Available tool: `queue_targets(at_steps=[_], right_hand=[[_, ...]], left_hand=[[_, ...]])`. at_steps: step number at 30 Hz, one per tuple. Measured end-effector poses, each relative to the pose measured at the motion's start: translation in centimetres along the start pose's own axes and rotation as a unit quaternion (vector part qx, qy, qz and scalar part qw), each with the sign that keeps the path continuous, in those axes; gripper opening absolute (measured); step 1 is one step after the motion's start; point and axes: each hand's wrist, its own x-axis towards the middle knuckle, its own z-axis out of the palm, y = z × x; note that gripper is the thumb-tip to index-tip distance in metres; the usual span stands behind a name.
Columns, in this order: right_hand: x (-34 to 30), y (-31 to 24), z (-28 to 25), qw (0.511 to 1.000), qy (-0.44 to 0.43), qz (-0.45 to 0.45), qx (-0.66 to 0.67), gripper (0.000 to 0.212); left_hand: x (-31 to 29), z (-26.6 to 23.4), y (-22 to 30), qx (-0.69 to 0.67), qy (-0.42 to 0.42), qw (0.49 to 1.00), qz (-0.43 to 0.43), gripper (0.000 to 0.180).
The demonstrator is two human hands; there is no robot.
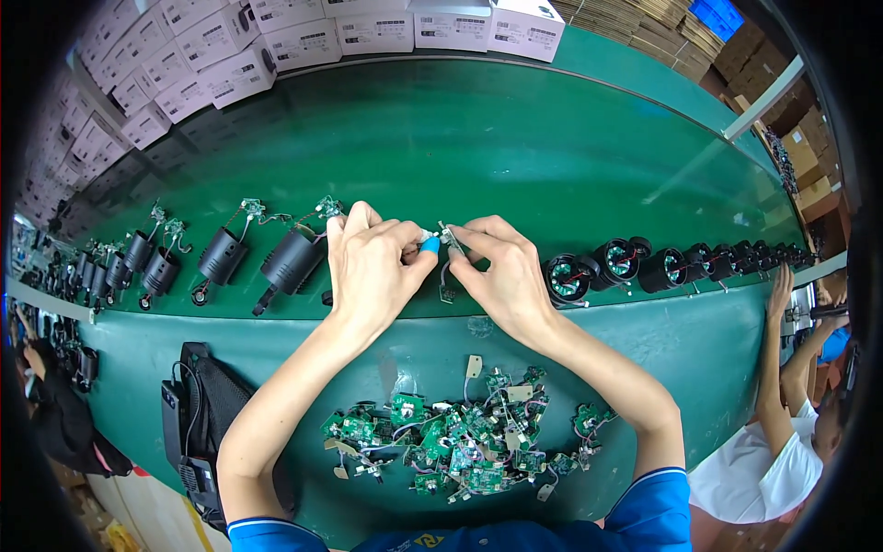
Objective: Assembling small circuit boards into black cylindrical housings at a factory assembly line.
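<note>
My left hand (372,271) is closed in a pinch, a blue finger cot (430,246) on one fingertip. At its tips shows a small white piece that looks like a wire connector (429,235). Facing it, my right hand (504,276) grips a small circuit board (449,236) between thumb and fingers. A thin wire hangs below that board to a smaller green board (447,294). The fingertips of both hands nearly meet. Left of my left hand lies a black cylindrical housing (292,262) with a green board wired to its top.
More black housings (221,256) line the belt leftward; others (618,262) stand at right. A pile of circuit boards (469,437) lies before me, beside a black bag (212,423). White boxes (372,35) are stacked at the back. A co-worker (768,460) sits at right.
</note>
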Motion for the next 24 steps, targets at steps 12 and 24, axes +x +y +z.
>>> queue_targets(at_steps=[12, 24], right_hand=[[-0.8, -0.7, 1.1, 0.993, -0.031, -0.031, -0.112, 0.030], [-0.7, -5.9, -8.0, 0.988, -0.084, -0.057, -0.114, 0.031]], left_hand=[[-1.0, -0.2, -0.9, 0.027, 0.008, 0.994, 0.104, 0.009], [3.5, -3.5, -3.4, 0.150, -0.011, 0.989, 0.001, 0.024]])
